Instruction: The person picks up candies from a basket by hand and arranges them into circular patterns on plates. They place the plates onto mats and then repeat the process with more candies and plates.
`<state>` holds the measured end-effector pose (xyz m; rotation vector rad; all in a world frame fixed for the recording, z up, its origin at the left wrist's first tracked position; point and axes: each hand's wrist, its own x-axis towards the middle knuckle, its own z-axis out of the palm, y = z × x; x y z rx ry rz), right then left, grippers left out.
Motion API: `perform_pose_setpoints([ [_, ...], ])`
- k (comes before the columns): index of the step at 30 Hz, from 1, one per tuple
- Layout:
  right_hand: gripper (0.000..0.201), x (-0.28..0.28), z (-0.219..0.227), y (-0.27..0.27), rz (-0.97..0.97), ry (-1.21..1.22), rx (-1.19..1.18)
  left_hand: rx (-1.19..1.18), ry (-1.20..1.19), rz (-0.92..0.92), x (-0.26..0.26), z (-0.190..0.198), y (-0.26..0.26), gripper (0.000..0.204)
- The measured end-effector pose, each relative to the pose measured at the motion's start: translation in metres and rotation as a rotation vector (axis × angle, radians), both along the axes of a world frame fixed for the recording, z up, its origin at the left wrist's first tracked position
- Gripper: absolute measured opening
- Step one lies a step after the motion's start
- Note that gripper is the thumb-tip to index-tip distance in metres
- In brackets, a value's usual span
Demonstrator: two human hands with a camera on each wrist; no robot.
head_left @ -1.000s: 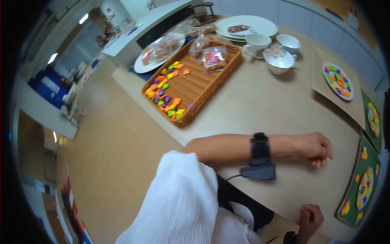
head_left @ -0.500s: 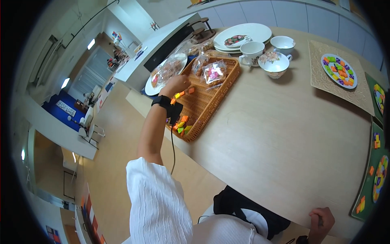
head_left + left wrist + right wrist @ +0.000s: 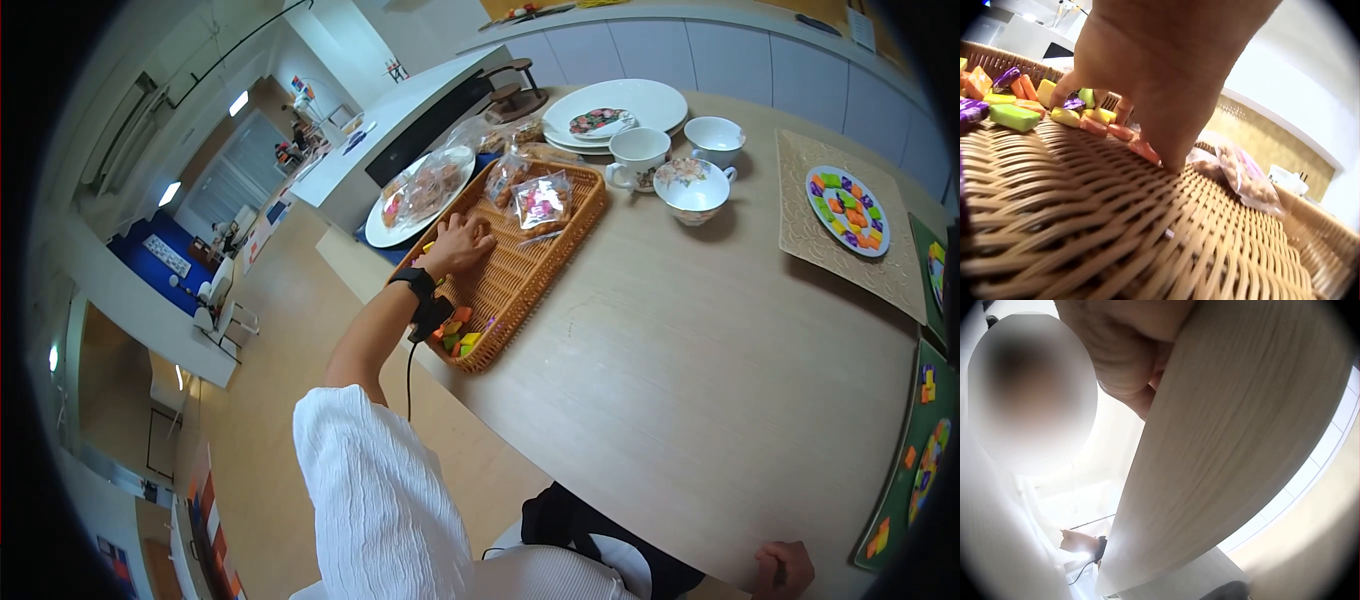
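My left hand (image 3: 460,245) is down inside the brown wicker basket (image 3: 505,285), near its left side, fingers spread and bent downward. In the left wrist view its fingers reach down among small wrapped candies, with yellow candies (image 3: 1065,117) by the fingertips and orange candies (image 3: 1093,126) in a row beside the thumb. More green candies (image 3: 1015,117) and purple ones lie to the left on the weave. My right hand (image 3: 783,570) rests at the table's near edge, fingers loosely curled; nothing shows in it.
Bagged snacks (image 3: 543,203) lie at the basket's far end. Beyond stand floral teacups (image 3: 693,190) and stacked white plates (image 3: 655,100). A plate of candies (image 3: 848,212) sits on a beige board (image 3: 800,245) at right, near a green tray (image 3: 890,500).
My left hand has swung from above the table's right side, leftward into the basket. Its fingers now look more spread than half a second ago. The right hand stays by the table edge.
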<state>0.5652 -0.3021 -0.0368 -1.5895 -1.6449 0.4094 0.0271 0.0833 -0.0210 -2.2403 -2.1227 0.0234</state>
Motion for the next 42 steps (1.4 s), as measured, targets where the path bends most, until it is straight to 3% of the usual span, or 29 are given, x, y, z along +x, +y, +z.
perform_pose_setpoints([
  [3,0.013,0.001,0.0,-0.003,-0.013,-0.012,-0.027,-0.01,-0.034,-0.105,-0.009,0.013,-0.017,0.042],
  [12,0.012,-0.002,-0.002,-0.004,-0.031,-0.024,-0.042,-0.186,-0.097,-0.173,-0.053,0.01,-0.036,0.033],
  [24,0.01,-0.004,-0.002,-0.005,-0.011,-0.054,0.026,-0.256,-0.034,-0.061,-0.031,0.029,-0.063,0.029],
  [36,0.008,-0.004,-0.004,-0.007,0.005,-0.083,0.069,-0.142,0.129,0.06,-0.019,0.026,-0.075,0.022],
  [39,0.008,-0.004,-0.003,-0.007,0.017,-0.087,0.062,-0.005,0.133,0.164,-0.008,0.053,-0.071,0.02],
  [40,0.009,-0.004,-0.003,-0.007,0.018,-0.071,0.055,0.042,0.016,0.179,0.001,0.066,-0.07,0.021],
  [42,0.01,-0.004,-0.003,-0.007,0.023,-0.001,-0.008,0.157,-0.327,-0.01,0.02,0.078,-0.063,0.024],
])
